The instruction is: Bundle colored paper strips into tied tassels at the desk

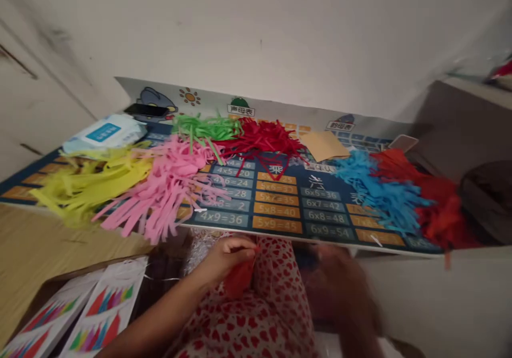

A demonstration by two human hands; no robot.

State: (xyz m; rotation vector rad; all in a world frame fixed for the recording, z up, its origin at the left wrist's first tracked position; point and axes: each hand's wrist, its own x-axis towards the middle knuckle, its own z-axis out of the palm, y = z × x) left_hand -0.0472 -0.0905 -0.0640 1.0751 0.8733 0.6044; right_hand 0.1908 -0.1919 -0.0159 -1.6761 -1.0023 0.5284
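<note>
My left hand (228,259) is closed, thumb against fingers, at the table's near edge above my lap. A red piece of paper or tissue (239,279) hangs down from its pinch. To the right, my right hand (336,272) is smeared by motion below the table edge, so its fingers cannot be made out. Fringed paper tassels lie on the table beyond my hands: yellow (96,179), pink (168,187), green (206,127), dark red (266,136), blue (380,190) and orange-red (424,192).
A printed times-table mat (228,219) covers the table. A wipes pack (106,134), a black phone (147,110) and a tan paper piece (325,145) rest on it. At lower left are packages with coloured tassel pictures (100,315). A dark grey box (452,128) stands at right.
</note>
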